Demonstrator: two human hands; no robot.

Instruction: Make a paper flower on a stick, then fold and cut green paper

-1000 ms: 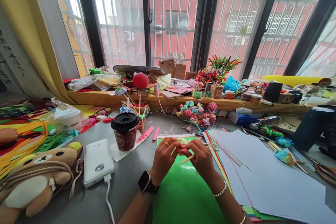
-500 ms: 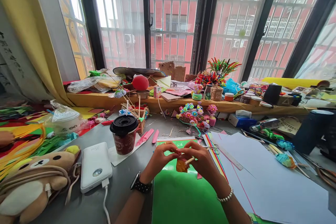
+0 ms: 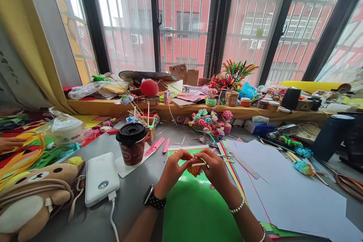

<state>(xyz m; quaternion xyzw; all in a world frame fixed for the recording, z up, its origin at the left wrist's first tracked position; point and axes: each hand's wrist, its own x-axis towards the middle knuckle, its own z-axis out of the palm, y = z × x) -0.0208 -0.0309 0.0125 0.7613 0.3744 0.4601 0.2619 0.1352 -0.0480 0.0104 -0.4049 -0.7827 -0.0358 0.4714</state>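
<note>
Over a glossy green folder [image 3: 195, 208], my two hands meet fingertip to fingertip. My left hand [image 3: 176, 168] is pinched at a piece of orange crinkled paper [image 3: 194, 171], which hangs below the fingers. A thin pale wooden stick [image 3: 199, 164] lies across just above the paper, with one end at my right hand [image 3: 213, 166]. The fingers of my right hand are curled and closed on the stick, and their tips also touch the top of the paper. How the paper and stick join is hidden by the fingers.
Left stand a lidded dark red cup [image 3: 132, 147], a white power bank [image 3: 102, 179] and a plush bear [image 3: 42, 193]. Scissors [image 3: 231, 157], a clear ruler [image 3: 246, 167] and white paper sheets [image 3: 286, 185] lie right. Another person's hand [image 3: 11, 145] shows at far left.
The stick has turned from slanting toward me to lying nearly level across the hands. The orange paper is now more covered by the fingers. The view has shifted slightly.
</note>
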